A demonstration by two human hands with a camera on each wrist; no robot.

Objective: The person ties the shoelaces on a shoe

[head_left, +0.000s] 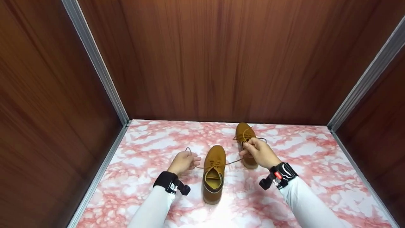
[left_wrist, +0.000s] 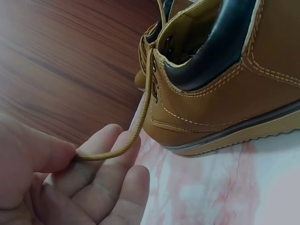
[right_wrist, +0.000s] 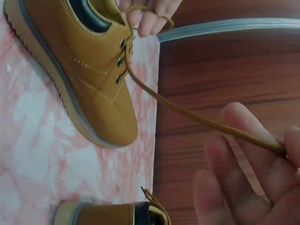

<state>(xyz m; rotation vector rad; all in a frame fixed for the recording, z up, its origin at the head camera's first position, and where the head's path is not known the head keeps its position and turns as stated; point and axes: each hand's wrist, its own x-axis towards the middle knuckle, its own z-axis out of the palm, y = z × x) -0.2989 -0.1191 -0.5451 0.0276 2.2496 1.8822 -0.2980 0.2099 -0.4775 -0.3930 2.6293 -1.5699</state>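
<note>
A tan lace-up shoe (head_left: 216, 152) stands upright between the two hands, toe pointing away, with a dark padded collar. Its brown lace (head_left: 234, 161) stretches out to both sides. On the left side, the left hand (head_left: 184, 161) pinches one lace end between thumb and index finger, the other fingers loosely spread; the left wrist view shows this lace (left_wrist: 148, 84) sagging from the eyelets. Over on the right, the right hand (head_left: 260, 153) pinches the other end; in the right wrist view that lace (right_wrist: 187, 114) runs nearly taut from the shoe.
A second tan shoe (head_left: 243, 129) stands farther back on the right, partly behind the right hand, its laces loose. The floor (head_left: 152, 196) has a red and white marbled surface. Brown wood-grain panels (head_left: 202, 63) rise at the back and sides, with grey metal strips (head_left: 98, 63) at the corners.
</note>
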